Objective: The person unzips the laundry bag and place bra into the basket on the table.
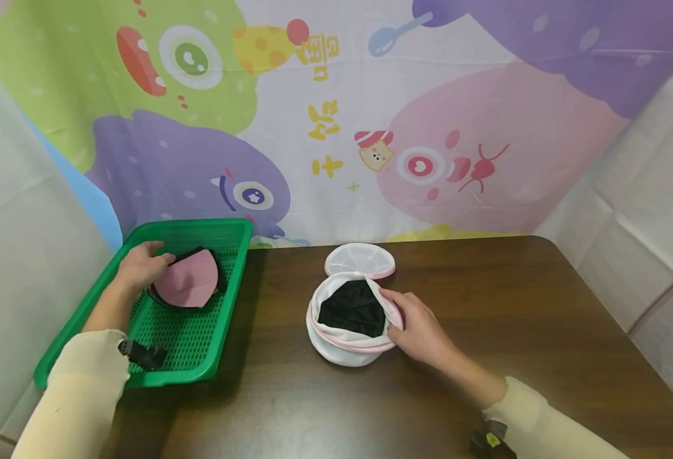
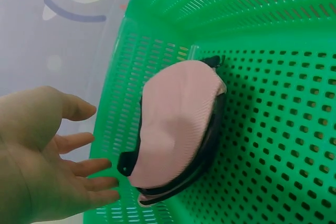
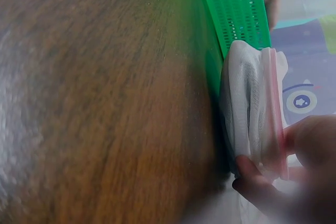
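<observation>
My left hand (image 1: 140,264) is over the left side of a green plastic basket (image 1: 234,299), fingers spread and relaxed. Close by, a folded pink cup-shaped garment with black edging, apparently a bra (image 1: 189,280), lies in the basket; the left wrist view shows a gap between fingertips and bra (image 2: 176,119). On the table, my right hand (image 1: 419,325) pinches the pink-trimmed rim of a round white mesh laundry bag (image 1: 344,357), thumb outside. Black fabric (image 1: 353,309) fills the bag's opening. Its round mesh lid (image 1: 360,260) is flipped back behind it.
The brown wooden table (image 1: 520,306) carries the basket at left and the bag near the middle. A cartoon-printed curtain (image 1: 325,210) hangs along the back edge. White cloth (image 1: 635,210) hangs at the right side, with more at the left.
</observation>
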A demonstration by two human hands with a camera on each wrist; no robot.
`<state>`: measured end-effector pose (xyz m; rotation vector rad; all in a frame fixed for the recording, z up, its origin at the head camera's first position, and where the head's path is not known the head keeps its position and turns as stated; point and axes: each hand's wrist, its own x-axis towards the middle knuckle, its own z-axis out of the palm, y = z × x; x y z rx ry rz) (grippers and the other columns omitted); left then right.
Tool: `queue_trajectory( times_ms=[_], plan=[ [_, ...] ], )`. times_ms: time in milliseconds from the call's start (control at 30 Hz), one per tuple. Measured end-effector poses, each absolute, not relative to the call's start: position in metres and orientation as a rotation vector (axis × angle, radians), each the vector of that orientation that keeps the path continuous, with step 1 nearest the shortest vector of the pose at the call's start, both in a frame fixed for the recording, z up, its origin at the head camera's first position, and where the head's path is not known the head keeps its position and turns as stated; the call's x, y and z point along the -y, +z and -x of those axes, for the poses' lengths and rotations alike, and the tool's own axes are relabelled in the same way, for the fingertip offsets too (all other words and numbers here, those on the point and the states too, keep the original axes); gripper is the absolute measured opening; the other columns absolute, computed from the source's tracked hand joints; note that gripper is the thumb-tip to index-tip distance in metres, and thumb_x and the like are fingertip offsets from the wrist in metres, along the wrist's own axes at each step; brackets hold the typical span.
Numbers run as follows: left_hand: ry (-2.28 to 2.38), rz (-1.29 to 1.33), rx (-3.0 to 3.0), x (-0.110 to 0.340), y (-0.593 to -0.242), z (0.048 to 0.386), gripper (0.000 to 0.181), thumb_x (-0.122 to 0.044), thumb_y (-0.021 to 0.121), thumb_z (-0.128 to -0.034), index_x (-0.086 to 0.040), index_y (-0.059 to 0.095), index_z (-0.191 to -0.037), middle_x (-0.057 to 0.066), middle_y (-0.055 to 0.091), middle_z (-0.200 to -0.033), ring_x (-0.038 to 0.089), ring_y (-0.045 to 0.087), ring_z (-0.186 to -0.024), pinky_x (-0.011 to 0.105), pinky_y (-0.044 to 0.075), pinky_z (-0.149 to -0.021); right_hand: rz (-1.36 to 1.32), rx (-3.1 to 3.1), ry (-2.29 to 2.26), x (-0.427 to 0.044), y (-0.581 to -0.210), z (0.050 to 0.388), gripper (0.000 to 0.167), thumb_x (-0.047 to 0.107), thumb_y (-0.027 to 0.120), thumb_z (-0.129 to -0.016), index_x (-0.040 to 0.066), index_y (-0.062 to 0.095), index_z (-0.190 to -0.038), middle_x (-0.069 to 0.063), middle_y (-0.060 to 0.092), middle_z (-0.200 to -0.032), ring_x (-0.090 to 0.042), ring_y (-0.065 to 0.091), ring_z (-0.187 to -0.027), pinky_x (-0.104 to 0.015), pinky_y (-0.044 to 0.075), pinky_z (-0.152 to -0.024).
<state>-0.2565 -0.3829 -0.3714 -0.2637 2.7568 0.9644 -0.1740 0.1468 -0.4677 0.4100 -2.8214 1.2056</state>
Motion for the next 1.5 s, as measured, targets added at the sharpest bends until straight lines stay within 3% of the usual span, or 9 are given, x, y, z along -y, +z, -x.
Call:
queue_trajectory(
  times_ms=[200, 600, 1000, 1267, 1500],
  plan=[
    [0.98, 0.236, -2.747, 0.38, -0.368, 0.254, 0.074, -0.033, 0.036, -0.1204, 0.005, 0.009, -0.177, 0.048, 0.014, -0.178, 0.068, 0.026, -0.161, 0.079, 0.04, -0.125, -0.462, 2.752, 1.2, -0.149, -0.475, 0.175, 0.072, 0.001, 0.075, -0.082, 0.008, 0.068, -0.153, -0.022, 0.073, -0.132, -0.037, 0.071, -0.116, -0.05, 0.058, -0.1],
    [0.952, 0.154, -2.741, 0.371, -0.359, 0.249, 0.073, -0.034, 0.036, -0.1215, 0.005, 0.009, -0.177, 0.045, 0.014, -0.179, 0.069, 0.023, -0.163, 0.08, 0.037, -0.126, -0.391, 2.84, 1.2, -0.147, -0.462, 0.173, 0.072, 0.002, 0.08, -0.085, 0.009, 0.067, -0.155, -0.02, 0.072, -0.138, -0.032, 0.069, -0.118, -0.047, 0.056, -0.101],
    [0.939, 0.075, -2.745, 0.354, -0.353, 0.243, 0.073, -0.032, 0.042, -0.1211, 0.003, 0.012, -0.178, 0.042, 0.016, -0.181, 0.068, 0.021, -0.165, 0.082, 0.034, -0.127, -0.38, 2.844, 1.224, -0.147, -0.462, 0.174, 0.065, 0.011, 0.08, -0.092, 0.008, 0.067, -0.155, -0.021, 0.069, -0.143, -0.039, 0.068, -0.129, -0.061, 0.056, -0.114],
    [0.902, 0.041, -2.764, 0.34, -0.345, 0.238, 0.072, -0.031, 0.044, -0.1213, 0.002, 0.014, -0.178, 0.041, 0.018, -0.181, 0.067, 0.022, -0.165, 0.081, 0.034, -0.128, -0.393, 2.84, 1.211, -0.147, -0.46, 0.174, 0.062, 0.012, 0.08, -0.092, 0.009, 0.069, -0.153, -0.02, 0.07, -0.143, -0.037, 0.069, -0.128, -0.055, 0.056, -0.109],
    [0.845, -0.024, -2.812, 0.32, -0.336, 0.23, 0.071, -0.031, 0.047, -0.1206, 0.0, 0.018, -0.178, 0.04, 0.024, -0.18, 0.065, 0.025, -0.164, 0.081, 0.033, -0.128, -0.383, 2.85, 1.225, -0.147, -0.46, 0.172, 0.062, 0.013, 0.08, -0.094, 0.011, 0.068, -0.154, -0.019, 0.069, -0.146, -0.037, 0.068, -0.131, -0.057, 0.056, -0.112]
  ],
)
